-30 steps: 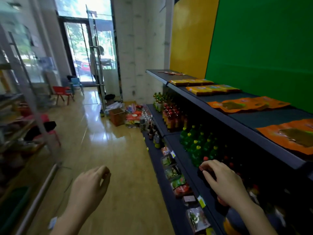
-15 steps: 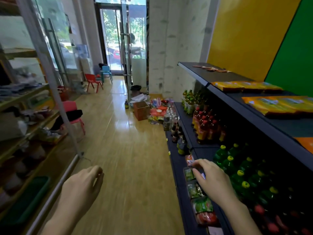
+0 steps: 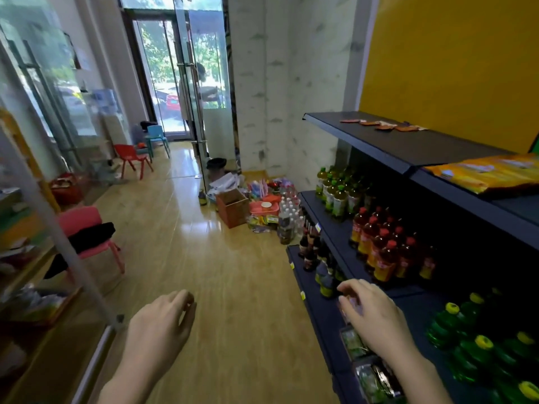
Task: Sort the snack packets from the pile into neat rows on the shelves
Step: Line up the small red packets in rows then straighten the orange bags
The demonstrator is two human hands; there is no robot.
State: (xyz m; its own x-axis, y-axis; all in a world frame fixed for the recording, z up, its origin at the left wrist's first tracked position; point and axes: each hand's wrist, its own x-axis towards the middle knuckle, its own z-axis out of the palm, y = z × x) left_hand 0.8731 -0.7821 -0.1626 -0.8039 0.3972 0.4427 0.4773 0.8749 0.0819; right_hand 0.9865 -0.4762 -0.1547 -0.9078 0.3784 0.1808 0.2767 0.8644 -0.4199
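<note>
Since a moment ago the right hand (image 3: 376, 319) has slid along the low shelf (image 3: 318, 319) and now sits just beside the small dark bottles (image 3: 320, 258). Its fingers are bent down over a row of shiny green snack packets (image 3: 367, 371) that lie flat along the front edge of that dark metal shelf. It cannot be told if the fingers pinch a packet or only touch one. The left hand (image 3: 159, 330) hangs over the smooth wooden floor (image 3: 218, 287), fingers loosely curled, holding nothing.

Round green bottles (image 3: 478, 345) with yellow caps stand at the back of the next shelf up. Further along it are tall bottles with red caps (image 3: 385, 252). On the top shelf (image 3: 408, 147) a flat yellow packet (image 3: 490, 176) lies near the front edge.

At the far end, on the floor, is a messy pile (image 3: 262, 211) of bright packets beside a brown cardboard box (image 3: 233, 207). A pink plastic stool (image 3: 87, 228) stands to the left.
</note>
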